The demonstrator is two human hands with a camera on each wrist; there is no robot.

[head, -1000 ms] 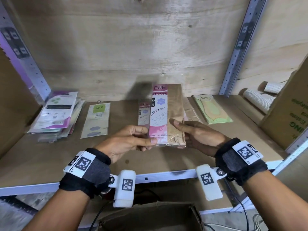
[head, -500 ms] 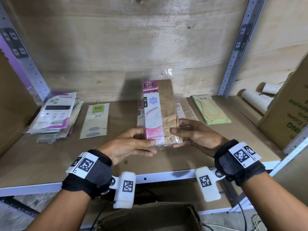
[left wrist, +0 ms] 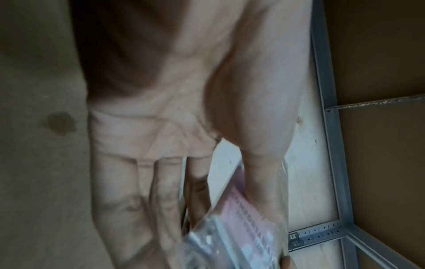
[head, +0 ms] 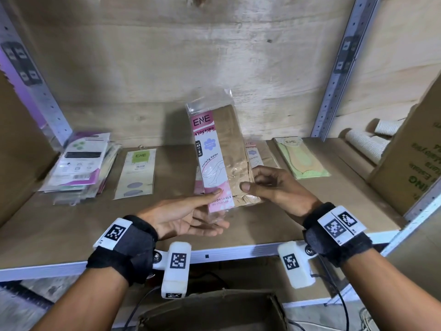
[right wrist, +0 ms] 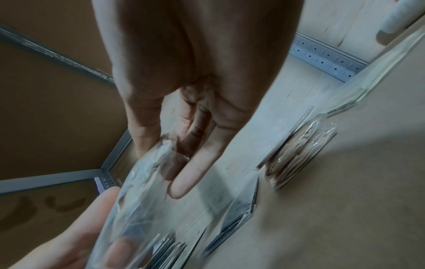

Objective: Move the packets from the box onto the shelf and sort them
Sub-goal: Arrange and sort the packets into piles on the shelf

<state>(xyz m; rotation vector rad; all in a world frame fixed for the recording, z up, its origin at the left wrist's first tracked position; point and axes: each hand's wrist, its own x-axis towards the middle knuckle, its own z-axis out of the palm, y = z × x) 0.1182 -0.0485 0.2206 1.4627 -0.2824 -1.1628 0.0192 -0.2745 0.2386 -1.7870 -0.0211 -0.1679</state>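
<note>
Two hands hold a stocking packet upright above a wooden shelf.

The left hand pinches the pink-labelled stocking packet at its lower edge while the right hand grips its right side; other packets lie sorted on the shelf, and a cardboard box sits below.

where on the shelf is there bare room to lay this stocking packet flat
Bare board lies along the front edge of the shelf, left of the left hand, and between the grey-sock packet and the stocking packet. The mixed stack crowds the far left.
</note>
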